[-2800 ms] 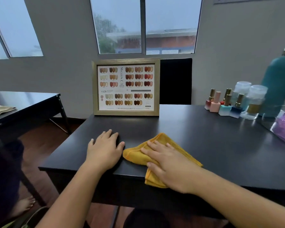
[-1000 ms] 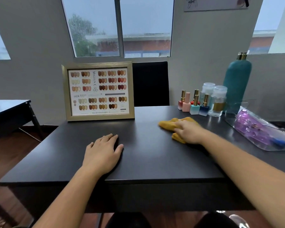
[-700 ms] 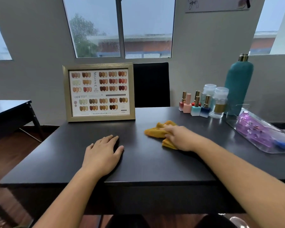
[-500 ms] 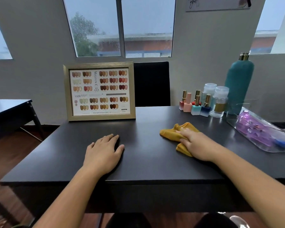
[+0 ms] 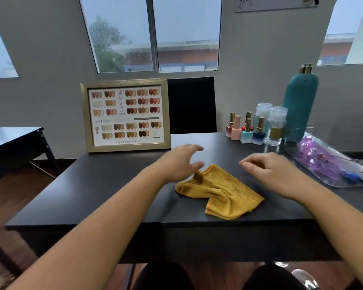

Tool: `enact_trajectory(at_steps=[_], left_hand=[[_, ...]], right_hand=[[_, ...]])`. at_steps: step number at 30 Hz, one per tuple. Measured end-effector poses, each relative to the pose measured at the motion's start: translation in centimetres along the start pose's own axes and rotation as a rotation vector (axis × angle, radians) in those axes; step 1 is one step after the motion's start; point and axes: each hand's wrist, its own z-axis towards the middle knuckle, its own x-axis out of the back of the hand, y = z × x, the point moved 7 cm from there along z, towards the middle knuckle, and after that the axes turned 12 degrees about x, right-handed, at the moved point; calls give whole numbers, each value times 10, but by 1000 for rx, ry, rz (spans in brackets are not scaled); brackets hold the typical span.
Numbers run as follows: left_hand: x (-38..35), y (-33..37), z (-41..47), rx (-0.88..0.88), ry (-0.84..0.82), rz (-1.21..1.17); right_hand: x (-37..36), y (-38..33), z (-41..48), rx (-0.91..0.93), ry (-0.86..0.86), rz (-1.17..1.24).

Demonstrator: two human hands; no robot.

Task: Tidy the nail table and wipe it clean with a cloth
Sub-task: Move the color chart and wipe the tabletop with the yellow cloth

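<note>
A crumpled yellow cloth [image 5: 220, 191] lies on the black nail table [image 5: 113, 185], near its front edge. My left hand [image 5: 179, 164] hovers just above the cloth's far left corner, fingers spread, holding nothing. My right hand [image 5: 268, 170] hangs above the table to the right of the cloth, fingers loosely curled and apart, also with nothing in it. Both hands are blurred by motion.
A framed nail colour chart [image 5: 125, 115] stands at the back left. Several nail polish bottles [image 5: 244, 130], two clear jars [image 5: 276, 126] and a tall teal bottle [image 5: 300, 105] line the back right. A clear tray [image 5: 331, 166] with purple items sits at right. A black chair [image 5: 192, 105] is behind.
My right hand has let go of the cloth and lifted off to the right. My left hand rose from the table and moved right to the cloth, which now lies nearer the front edge.
</note>
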Motion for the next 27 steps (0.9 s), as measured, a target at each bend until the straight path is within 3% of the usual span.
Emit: enact_trajectory(at_steps=[4,6,9,12,18,22,27], left_hand=[[-33,22,15,-44,-273,152],[-39,26,19,-67,-283,211],[-39,27,21,-94,-221,170],[-35,22,18,-121,-153,-42],[7,-16,1,-43,-52,-658],[50,-50,-16,-23,69,-895],[101,-108,-48,80,286,-1013]], right_hand=[[-16,6,-15,-135,-223,-235],[-19,2,-16,-144,-235,-272],[-24,-3,-15,-165,-231,-117],[-32,-10,-10,-151,-226,0],[-9,-18,25,-117,-42,142],[13,-68,57,123,164,186],[-1,-144,92,340,128,265]])
